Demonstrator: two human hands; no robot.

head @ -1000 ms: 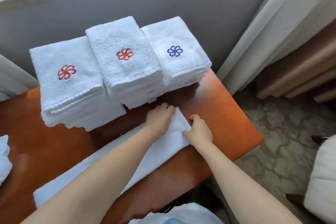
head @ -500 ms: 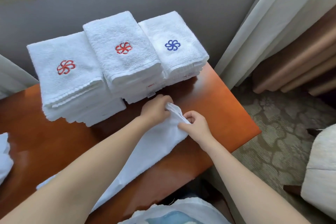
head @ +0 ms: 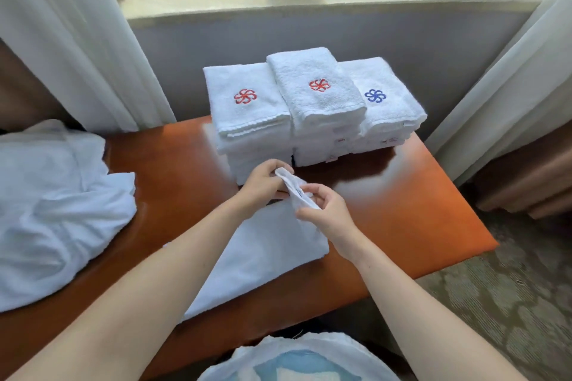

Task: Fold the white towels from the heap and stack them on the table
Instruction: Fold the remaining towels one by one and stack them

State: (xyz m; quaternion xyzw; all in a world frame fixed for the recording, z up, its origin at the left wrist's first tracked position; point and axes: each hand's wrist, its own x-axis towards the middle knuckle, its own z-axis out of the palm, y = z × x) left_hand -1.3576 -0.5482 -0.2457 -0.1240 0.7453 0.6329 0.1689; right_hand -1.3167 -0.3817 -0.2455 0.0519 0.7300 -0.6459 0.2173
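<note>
A white towel [head: 263, 254] lies lengthwise on the orange-brown table [head: 411, 213], its far end lifted. My left hand [head: 264, 184] grips that raised end from the left, and my right hand [head: 325, 215] pinches it from the right, both just above the table. Behind them stand three stacks of folded white towels: a left stack [head: 247, 120] and a middle stack [head: 318, 102] with red emblems, and a right stack [head: 387, 102] with a blue emblem. The heap of unfolded white towels [head: 52, 213] lies at the table's left end.
White curtains hang at the left [head: 71, 40] and right [head: 510, 71], with a window sill [head: 309, 0] and grey wall behind the table. Patterned carpet [head: 510, 303] lies to the right. The table's right edge is close to my right arm.
Both hands went from pressing the towel's far end flat to pinching it and lifting it back toward me. The camera has tilted up and swung, bringing the heap and window into view.
</note>
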